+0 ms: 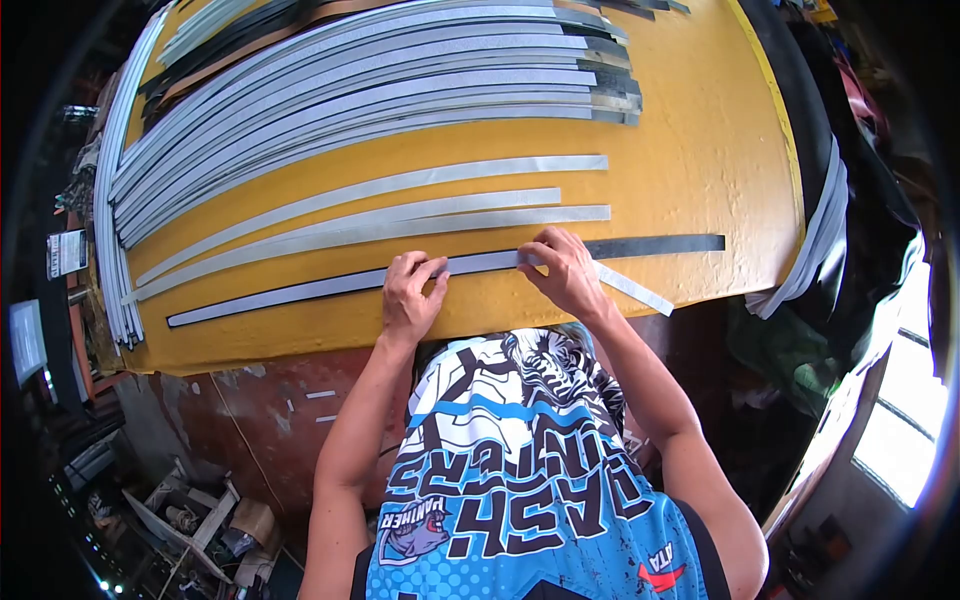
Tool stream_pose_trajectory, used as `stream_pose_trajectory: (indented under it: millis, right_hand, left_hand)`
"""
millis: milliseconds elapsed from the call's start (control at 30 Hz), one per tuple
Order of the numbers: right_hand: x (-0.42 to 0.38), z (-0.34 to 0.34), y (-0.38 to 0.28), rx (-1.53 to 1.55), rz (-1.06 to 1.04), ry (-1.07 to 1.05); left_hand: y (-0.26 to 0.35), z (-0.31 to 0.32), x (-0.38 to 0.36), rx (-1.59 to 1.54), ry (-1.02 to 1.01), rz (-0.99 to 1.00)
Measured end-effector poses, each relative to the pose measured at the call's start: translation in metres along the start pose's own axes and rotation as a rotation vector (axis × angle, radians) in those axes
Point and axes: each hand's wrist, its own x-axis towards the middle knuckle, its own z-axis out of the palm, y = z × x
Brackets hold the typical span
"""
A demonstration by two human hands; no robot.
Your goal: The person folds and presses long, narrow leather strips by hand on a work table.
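A long black strip [660,245] lies across the yellow table near its front edge, with a narrower light grey strip [300,291] laid along its left and middle part. My left hand [412,290] is on the strips near the middle, thumb and fingers bent close to the grey one. My right hand [562,270] pinches the grey strip further right, at the point where it leaves the black one. From under that hand the grey strip's free end [640,290] slants down over the table's front edge.
Three loose grey strips [400,180] lie just behind. A large stack of grey and black strips [400,90] covers the back left of the yellow table [715,150]. Grey material [815,240] hangs at the right edge. A wooden frame [190,515] stands on the floor at lower left.
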Motion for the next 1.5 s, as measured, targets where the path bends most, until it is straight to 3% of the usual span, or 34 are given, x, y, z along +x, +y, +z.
stream_pose_trajectory:
  millis: [733, 1133, 1333, 1500]
  right_hand:
    - [0.000, 0.002, 0.001, 0.001, 0.010, 0.002]
    - [-0.001, 0.003, 0.001, 0.002, -0.001, 0.020]
    - [-0.010, -0.025, 0.011, 0.136, 0.117, 0.026]
    - [-0.023, -0.064, 0.038, 0.030, 0.158, -0.078]
  left_hand:
    - [0.006, -0.001, 0.001, 0.049, -0.015, 0.017]
    - [0.053, 0.065, 0.017, -0.143, -0.085, 0.125]
    - [0.055, 0.071, 0.017, -0.148, -0.069, 0.046]
    - [0.059, 0.070, 0.023, -0.112, -0.075, 0.057]
